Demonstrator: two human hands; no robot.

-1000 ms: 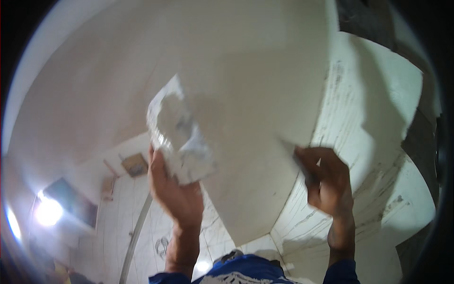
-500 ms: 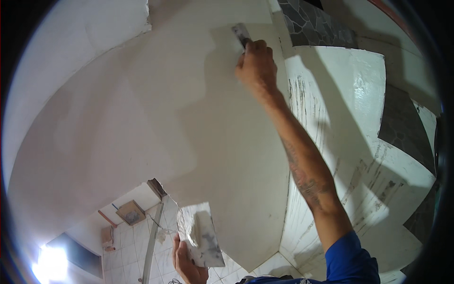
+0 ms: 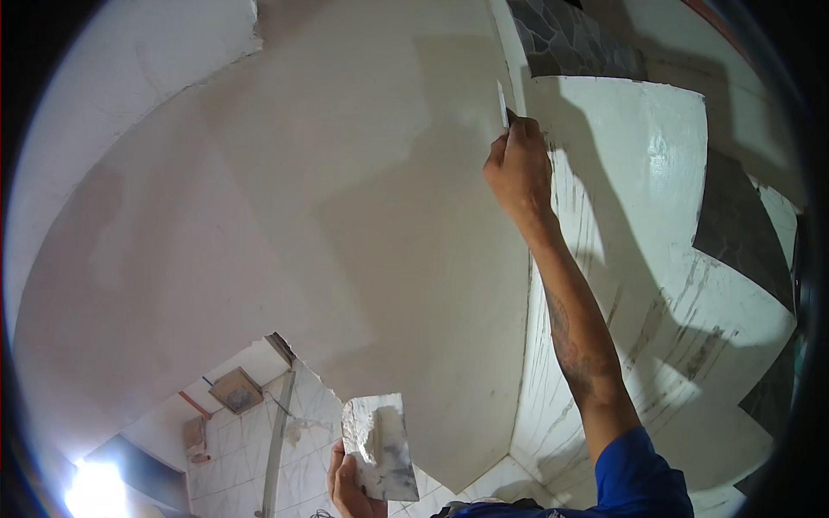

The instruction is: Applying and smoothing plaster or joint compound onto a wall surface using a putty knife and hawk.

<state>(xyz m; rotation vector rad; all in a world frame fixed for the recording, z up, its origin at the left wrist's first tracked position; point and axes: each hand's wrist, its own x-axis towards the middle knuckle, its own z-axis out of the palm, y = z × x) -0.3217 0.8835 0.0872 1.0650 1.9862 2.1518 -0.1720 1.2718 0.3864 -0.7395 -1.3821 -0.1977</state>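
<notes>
My right hand (image 3: 518, 164) is raised high and grips a putty knife (image 3: 502, 104), whose thin blade stands edge-on against the smooth plastered surface (image 3: 345, 198) near its corner with the white wall. My left hand (image 3: 345, 479) is low at the bottom of the view. It holds a flat plaster board (image 3: 378, 445) smeared with white and grey filler. A blue sleeve (image 3: 639, 475) covers my right upper arm.
A white wall (image 3: 630, 173) with streaks and a shadow of my arm lies to the right. Dark stone-pattern tiles (image 3: 570, 34) show at the top right. White tiled walls (image 3: 250, 440), a vertical pipe (image 3: 276, 440) and a bright lamp (image 3: 91, 492) sit at the lower left.
My right hand has come down and to the right along the corner, turning the blade edge-on. My left hand with the board has shifted a little to the right and stays low.
</notes>
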